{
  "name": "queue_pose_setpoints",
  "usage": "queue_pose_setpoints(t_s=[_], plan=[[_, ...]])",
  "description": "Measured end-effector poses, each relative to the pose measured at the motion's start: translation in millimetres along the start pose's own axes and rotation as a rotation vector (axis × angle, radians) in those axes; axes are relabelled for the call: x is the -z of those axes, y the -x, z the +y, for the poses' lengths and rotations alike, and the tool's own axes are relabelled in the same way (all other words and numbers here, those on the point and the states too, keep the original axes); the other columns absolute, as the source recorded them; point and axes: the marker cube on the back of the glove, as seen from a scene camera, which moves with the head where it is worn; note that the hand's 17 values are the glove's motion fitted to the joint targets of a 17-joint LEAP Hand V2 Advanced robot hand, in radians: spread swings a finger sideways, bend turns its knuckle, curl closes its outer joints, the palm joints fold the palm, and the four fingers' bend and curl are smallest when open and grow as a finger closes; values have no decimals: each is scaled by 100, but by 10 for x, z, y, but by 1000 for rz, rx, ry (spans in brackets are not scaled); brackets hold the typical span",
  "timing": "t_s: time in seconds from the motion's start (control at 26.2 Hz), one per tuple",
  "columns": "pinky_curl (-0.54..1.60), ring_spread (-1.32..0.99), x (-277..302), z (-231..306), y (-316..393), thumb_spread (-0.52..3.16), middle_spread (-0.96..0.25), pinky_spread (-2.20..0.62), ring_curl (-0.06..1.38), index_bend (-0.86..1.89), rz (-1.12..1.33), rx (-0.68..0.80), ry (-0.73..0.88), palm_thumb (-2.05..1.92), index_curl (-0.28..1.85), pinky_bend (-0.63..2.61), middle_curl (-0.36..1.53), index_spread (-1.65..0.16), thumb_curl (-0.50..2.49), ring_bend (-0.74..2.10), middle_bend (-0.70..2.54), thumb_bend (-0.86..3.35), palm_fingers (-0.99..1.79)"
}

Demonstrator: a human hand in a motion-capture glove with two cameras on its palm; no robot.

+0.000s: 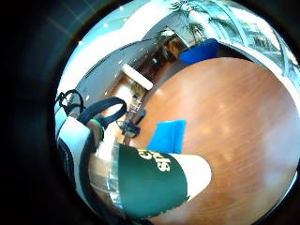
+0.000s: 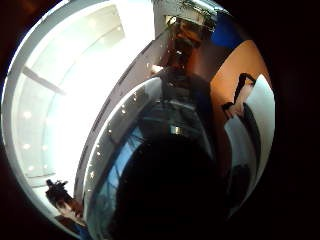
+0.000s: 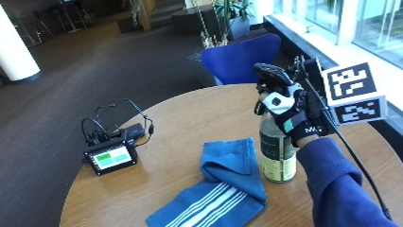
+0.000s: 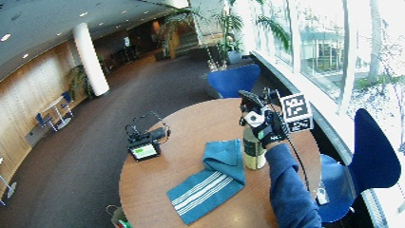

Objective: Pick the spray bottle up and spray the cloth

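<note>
Outside view: the bottle (image 3: 277, 151) stands upright on the round wooden counter (image 3: 182, 118), its base touching the surface. The gloved right hand (image 3: 294, 116) grips the bottle at its neck, just below the black spray head (image 3: 272, 73), with fingers curled round it. The blue cloth (image 3: 217, 191) with white stripes lies crumpled on the counter just beside the bottle, on the side away from the forearm; one folded edge reaches the bottle's base. A small screen device (image 3: 110, 157) with cables sits near the counter's far edge, well apart from the cloth. A blue chair (image 3: 242, 59) stands behind the counter.

Wide outside view: same layout. The hand (image 4: 269, 126) holds the bottle (image 4: 254, 152) upright; the cloth (image 4: 212, 183) lies beside it; the device (image 4: 144, 149) is further off.

Little finger side palm view: the bottle's green and white label (image 1: 159, 180) fills the area close to the palm. The cloth (image 1: 168, 136) lies on the counter (image 1: 234, 117) beyond it.

Thumb side palm view: a dark shape close to the palm covers much of the view; it cannot be identified.
</note>
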Motion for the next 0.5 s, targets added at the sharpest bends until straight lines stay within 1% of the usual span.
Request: queue_pose_setpoints(t_s=[0.5], plan=[[37, -24, 57, 9, -112, 71, -15, -31, 43, 36, 14, -13, -73, 88, 52, 41, 49, -26, 62, 60, 59, -2, 143]])
